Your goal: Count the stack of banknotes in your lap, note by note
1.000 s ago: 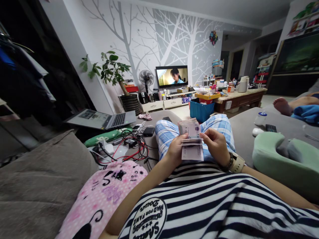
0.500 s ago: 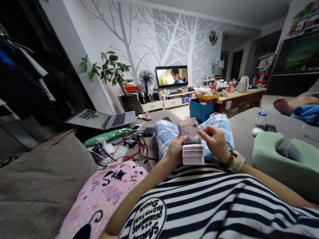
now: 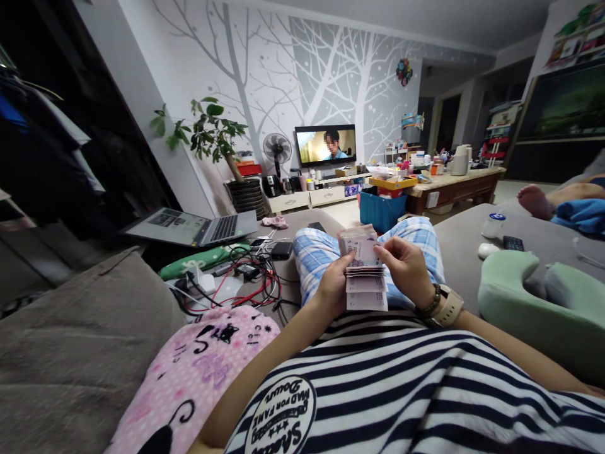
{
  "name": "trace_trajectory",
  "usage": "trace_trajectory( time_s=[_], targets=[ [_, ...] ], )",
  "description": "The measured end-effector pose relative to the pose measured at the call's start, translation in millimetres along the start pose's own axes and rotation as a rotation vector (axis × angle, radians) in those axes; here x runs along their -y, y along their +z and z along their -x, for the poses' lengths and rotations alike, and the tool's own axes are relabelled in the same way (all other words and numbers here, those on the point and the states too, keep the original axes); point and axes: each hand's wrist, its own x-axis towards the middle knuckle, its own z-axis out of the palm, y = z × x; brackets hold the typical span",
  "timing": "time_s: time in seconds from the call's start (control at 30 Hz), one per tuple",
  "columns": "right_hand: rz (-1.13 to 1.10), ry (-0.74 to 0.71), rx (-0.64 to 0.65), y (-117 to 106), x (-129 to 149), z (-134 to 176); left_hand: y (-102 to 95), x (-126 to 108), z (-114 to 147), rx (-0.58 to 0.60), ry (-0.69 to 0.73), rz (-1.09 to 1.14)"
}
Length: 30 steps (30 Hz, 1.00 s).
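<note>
A stack of banknotes (image 3: 358,244) is held over my lap, its lower notes folded down and fanned toward my body. My left hand (image 3: 336,280) grips the stack from the left side, thumb pressed on its face. At the stack's right edge my right hand (image 3: 409,268) is closed in a pinch, thumb and forefinger on the edge of the top note. Its other fingers are curled in. A pale watch (image 3: 449,308) and a dark bracelet (image 3: 433,301) circle the right wrist.
On the left lie an open laptop (image 3: 198,228), tangled cables (image 3: 258,277) and a pink cushion (image 3: 208,359). A green neck pillow (image 3: 524,296), white mouse (image 3: 488,251) and lidded jar (image 3: 495,226) are on the right. Another person's foot (image 3: 536,200) rests at the far right.
The fanned lower part of the stack has shifted, with more notes bunched at the fold. My left thumb has moved slightly up; both hands stay around the stack.
</note>
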Motion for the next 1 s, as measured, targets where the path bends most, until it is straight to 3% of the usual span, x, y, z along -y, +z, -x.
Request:
trace_trajectory(
  time_s=[0.47, 0.73, 1.0],
  targets=[
    [-0.044, -0.055, -0.019, -1, -2, 6, 3.1, 1, -4, 0.021, -0.020, 0.045],
    [-0.068, -0.161, 0.055, -5, 0, 13, 1.2, 1, -3, 0.094, 0.002, 0.000],
    [-0.077, -0.170, 0.097, -6, -3, 15, -0.5, 1, -6, 0.110, -0.052, 0.021]
  ],
)
